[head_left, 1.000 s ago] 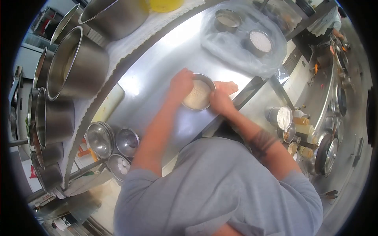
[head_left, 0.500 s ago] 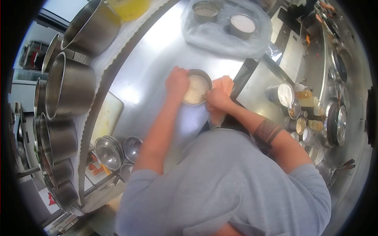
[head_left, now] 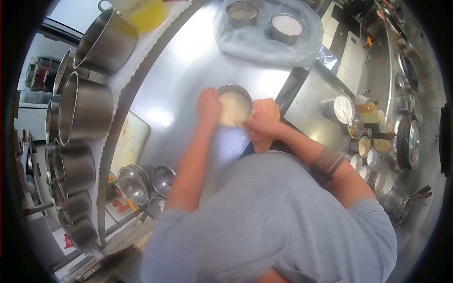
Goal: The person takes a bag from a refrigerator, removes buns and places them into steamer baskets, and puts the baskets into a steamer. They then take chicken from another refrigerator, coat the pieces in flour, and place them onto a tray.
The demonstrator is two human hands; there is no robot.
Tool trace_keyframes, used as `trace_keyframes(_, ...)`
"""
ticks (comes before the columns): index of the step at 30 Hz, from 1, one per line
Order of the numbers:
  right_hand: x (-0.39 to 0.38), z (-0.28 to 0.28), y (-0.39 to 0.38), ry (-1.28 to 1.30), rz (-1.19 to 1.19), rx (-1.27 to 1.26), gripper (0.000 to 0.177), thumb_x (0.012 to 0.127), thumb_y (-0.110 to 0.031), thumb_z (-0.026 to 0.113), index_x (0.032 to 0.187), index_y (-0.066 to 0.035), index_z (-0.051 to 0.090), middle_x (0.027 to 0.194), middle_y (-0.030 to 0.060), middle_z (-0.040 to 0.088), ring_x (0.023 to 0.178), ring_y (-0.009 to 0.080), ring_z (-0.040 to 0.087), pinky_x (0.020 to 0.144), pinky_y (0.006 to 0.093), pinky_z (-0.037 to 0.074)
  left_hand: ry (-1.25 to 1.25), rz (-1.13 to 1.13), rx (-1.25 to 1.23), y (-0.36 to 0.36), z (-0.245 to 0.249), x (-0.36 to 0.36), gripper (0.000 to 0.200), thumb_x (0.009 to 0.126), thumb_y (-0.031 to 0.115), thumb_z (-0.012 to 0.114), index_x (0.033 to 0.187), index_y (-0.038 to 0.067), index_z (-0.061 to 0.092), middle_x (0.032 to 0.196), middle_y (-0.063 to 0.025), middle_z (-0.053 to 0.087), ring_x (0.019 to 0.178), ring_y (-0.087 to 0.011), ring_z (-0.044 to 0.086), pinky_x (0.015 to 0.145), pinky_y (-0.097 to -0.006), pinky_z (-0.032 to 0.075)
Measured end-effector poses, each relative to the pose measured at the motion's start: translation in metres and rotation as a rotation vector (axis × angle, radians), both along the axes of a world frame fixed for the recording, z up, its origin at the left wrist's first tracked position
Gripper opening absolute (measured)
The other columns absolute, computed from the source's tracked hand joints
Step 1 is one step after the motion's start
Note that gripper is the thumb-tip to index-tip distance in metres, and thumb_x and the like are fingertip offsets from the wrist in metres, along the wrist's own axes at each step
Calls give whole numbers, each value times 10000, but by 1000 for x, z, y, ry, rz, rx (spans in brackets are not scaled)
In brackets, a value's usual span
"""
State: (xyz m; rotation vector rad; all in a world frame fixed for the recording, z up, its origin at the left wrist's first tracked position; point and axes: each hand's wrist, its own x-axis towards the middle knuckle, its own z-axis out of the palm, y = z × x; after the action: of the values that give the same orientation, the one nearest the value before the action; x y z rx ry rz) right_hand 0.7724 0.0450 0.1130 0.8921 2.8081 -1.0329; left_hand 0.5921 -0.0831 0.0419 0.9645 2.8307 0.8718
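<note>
On the steel worktop in front of me stands a round metal tin (head_left: pixel 234 107) with a pale, off-white filling. My left hand (head_left: pixel 209 107) is closed around the tin's left rim. At the lower right of the tin, my right hand (head_left: pixel 260 124) is closed on a salmon-orange cloth (head_left: pixel 267 108), which bunches above and hangs below the fingers. The cloth and fingertips are against the tin's right side. My right fingertips are blurred, and the grip's inner side is hidden.
Two more filled tins, one greyish (head_left: pixel 241 13) and one white (head_left: pixel 287 28), sit on a clear plastic sheet (head_left: pixel 264 52). Several steel pots (head_left: pixel 87 108) line the left shelf. Metal bowls (head_left: pixel 133 184) are below it. A counter with containers (head_left: pixel 340 108) lies to the right.
The view has turned slightly. The tin and both hands sit a little lower in view, and the right hand with the cloth has shifted slightly along the tin's edge. Both grips continue.
</note>
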Motion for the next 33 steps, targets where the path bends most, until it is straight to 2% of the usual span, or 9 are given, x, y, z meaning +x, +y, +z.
trace_keyframes(2,13,-14,27,-3,8,-829,269,929,-247,686,1044,-13,747,908,118,736,889,189,703,798,372,576,-10,58,24,-17,-9,3,171,1000,190,596,1010,35,668,1039,-186,642,930,-424,623,805,-516,494)
trace_keyframes(5,23,5,70,101,-252,-1141,331,982,-280,668,1196,-32,711,982,54,680,889,153,654,732,311,549,-125,59,-42,-39,-7,7,222,1000,234,610,1043,23,661,1057,-205,650,947,-419,624,828,-494,503)
trace_keyframes(8,3,-7,118,350,-102,-1497,510,1078,-347,527,1489,-46,506,1016,57,661,923,186,653,839,326,537,-185,111,70,-42,7,16,276,987,269,635,1089,14,668,1059,-207,656,977,-402,628,861,-467,511)
trace_keyframes(11,-49,-40,123,337,-205,-1225,414,1091,-368,515,1397,-93,560,1118,66,632,1059,204,634,885,374,545,-5,-15,251,-12,13,1,262,992,241,630,1128,27,691,1048,-181,658,1012,-374,638,886,-450,515)
trace_keyframes(15,-110,-73,89,178,-56,-1050,453,1066,-427,550,1273,-45,677,1160,122,696,1065,262,666,901,397,530,-75,-272,37,18,18,-24,216,986,163,610,1139,63,725,1025,-159,631,981,-361,635,849,-462,511)
trace_keyframes(17,-116,-74,79,289,322,-353,390,1040,-361,572,1108,-12,733,1035,178,721,914,272,674,849,375,522,-84,-299,-3,18,12,-25,210,978,135,609,1136,76,734,1008,-154,621,967,-363,633,836,-466,508)
trace_keyframes(21,-100,-48,79,85,266,-284,369,1013,-331,611,1044,15,736,1006,219,718,903,283,684,806,379,530,-85,-233,43,14,4,-20,177,945,115,619,1074,109,740,994,-137,598,942,-355,636,808,-470,517)
trace_keyframes(26,-87,-51,59,431,343,101,230,914,-267,703,892,-53,783,881,145,661,855,346,669,765,441,536,-73,-217,77,16,0,-12,176,916,86,620,1038,93,745,1002,-138,607,942,-361,640,814,-471,522)
trace_keyframes(33,-97,-44,68,542,462,37,204,905,-244,698,975,-52,708,884,144,648,856,361,661,759,458,530,-46,-267,134,16,7,-11,159,883,64,626,995,55,739,1007,-154,621,977,-369,645,862,-478,526)
